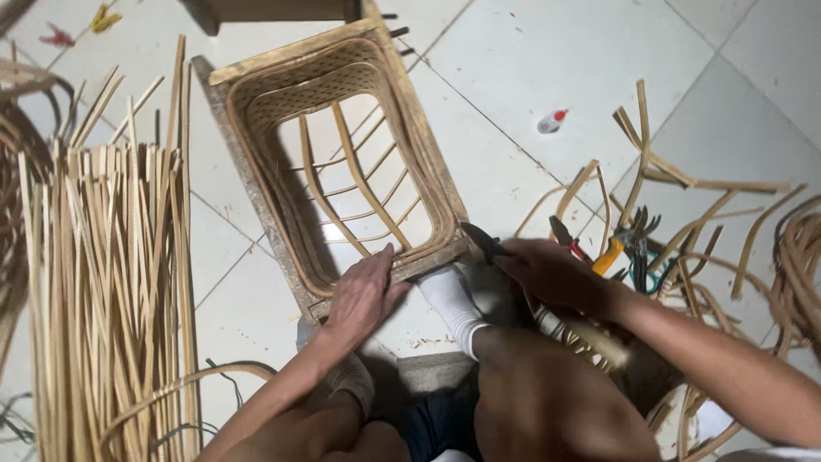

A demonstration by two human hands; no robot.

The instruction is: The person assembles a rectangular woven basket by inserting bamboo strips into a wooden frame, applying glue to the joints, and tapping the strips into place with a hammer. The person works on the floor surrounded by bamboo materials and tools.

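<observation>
A rectangular rattan basket frame (338,51) with woven sides and an open slatted bottom lies tilted on the white tiled floor. My left hand (363,291) rests flat on its near rim, fingers pressing the edge. My right hand (552,274) is closed around a dark-handled pointed tool (483,240), whose tip touches the basket's near right corner. My foot in a white sock (453,308) sits just below that corner, between the two hands.
A thick bundle of long rattan strips (111,282) lies on the left. Pliers and cutters (629,244) lie among curved rattan offcuts (684,180) on the right. A small white tube (552,122) lies farther back. A wooden piece (274,10) is at the top.
</observation>
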